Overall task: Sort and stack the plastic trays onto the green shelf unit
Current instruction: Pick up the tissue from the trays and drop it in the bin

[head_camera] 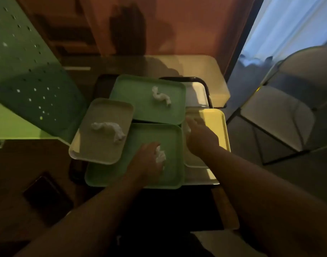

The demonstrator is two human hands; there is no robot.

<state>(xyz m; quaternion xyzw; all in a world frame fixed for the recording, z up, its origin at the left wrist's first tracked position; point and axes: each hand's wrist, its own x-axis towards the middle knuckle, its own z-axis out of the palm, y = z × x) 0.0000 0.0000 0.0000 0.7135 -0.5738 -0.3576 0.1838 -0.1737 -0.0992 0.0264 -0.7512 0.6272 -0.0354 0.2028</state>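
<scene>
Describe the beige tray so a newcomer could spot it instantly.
Start at the green perforated shelf unit on the left; the pile of trays sits just right of it. The beige tray is the leftmost one, tilted atop the pile. Unlike the green trays beside it, it is pale and holds a long crumpled tissue.

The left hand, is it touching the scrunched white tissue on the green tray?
Touching. The head view shows the left hand on the near green tray with its fingers against the white tissue.
</scene>
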